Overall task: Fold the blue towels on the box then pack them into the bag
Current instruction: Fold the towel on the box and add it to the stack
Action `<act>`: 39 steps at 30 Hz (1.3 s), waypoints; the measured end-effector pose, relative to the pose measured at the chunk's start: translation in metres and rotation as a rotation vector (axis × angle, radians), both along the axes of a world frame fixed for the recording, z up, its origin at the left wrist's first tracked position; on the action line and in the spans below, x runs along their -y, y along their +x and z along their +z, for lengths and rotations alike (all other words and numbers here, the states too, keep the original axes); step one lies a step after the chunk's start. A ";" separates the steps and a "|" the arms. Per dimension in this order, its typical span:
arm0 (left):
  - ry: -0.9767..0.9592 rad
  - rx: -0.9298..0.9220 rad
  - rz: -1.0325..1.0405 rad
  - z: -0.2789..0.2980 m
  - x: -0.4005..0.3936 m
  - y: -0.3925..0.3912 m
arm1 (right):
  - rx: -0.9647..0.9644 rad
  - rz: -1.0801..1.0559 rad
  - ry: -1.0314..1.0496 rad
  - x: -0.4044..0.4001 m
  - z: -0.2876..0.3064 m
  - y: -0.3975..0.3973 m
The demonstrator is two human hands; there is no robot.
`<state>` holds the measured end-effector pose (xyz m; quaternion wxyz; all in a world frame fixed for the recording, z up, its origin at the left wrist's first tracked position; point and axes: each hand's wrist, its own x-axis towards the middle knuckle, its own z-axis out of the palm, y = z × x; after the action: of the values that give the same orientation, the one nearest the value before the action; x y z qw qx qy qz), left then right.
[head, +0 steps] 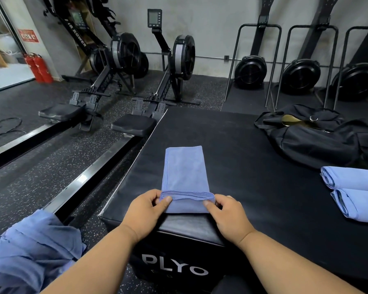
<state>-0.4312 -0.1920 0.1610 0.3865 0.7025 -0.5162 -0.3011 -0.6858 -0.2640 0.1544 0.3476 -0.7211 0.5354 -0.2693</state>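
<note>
Box (pixel 253 166): black padded top fills the centre and right of frame, "PLYO" printed on its near face at bottom centre. Towel (pixel 184 177): blue, folded into a long narrow strip, lies flat on the box top at centre frame, long axis running away from the camera. Its near end is turned up into a small roll or fold at lower centre. Left hand (pixel 146 211): thumb and fingers pinch the left end of that rolled edge, grip narrow, cloth between thumb and forefinger. Right hand (pixel 227 213): pinches the right end of the same edge in like manner, thumb on top. Both forearms enter from the bottom of frame. Two rolled towels (pixel 357 192): blue, side by side and touching, on the box top at the right edge of frame, well apart from the strip. Bag (pixel 310 139): black, soft, slumped on the box at upper right, beyond the rolled pair; its top gapes, and a gold-coloured object (pixel 291 120) shows in the opening, the rest of the inside too dark to tell. No blue cloth visible in it. Loose cloth heap (pixel 30 251): blue, crumpled, at lower left, off the box. Rowers (pixel 136 66): black, on the speckled floor at upper left. Extinguishers (pixel 39 67): red, against the wall at far left.
</note>
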 end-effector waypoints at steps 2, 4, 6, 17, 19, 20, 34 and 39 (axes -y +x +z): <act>-0.009 -0.032 0.048 -0.005 0.003 -0.002 | 0.001 -0.038 -0.015 0.001 -0.003 0.002; -0.016 -0.035 0.107 -0.008 0.005 -0.004 | 0.019 -0.060 -0.012 0.003 -0.003 0.005; -0.012 -0.004 0.157 -0.007 0.006 -0.008 | 0.041 -0.066 -0.003 0.004 -0.001 0.007; 0.058 0.024 0.226 0.005 0.006 -0.015 | -0.013 -0.113 -0.005 0.006 0.002 0.014; 0.075 0.043 0.251 0.007 0.009 -0.019 | -0.025 -0.114 -0.022 0.005 0.003 0.015; 0.084 0.052 0.268 0.008 0.011 -0.022 | -0.034 -0.116 -0.036 0.005 0.003 0.016; -0.158 0.420 -0.011 -0.010 0.005 -0.003 | -0.089 -0.089 -0.369 -0.003 -0.013 0.015; 0.001 0.621 -0.284 0.008 0.000 -0.001 | -0.124 0.023 -0.354 -0.006 -0.011 0.015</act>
<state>-0.4321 -0.1917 0.1688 0.1646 0.6822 -0.7016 -0.1238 -0.6710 -0.2577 0.1438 0.1846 -0.7923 0.4918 -0.3103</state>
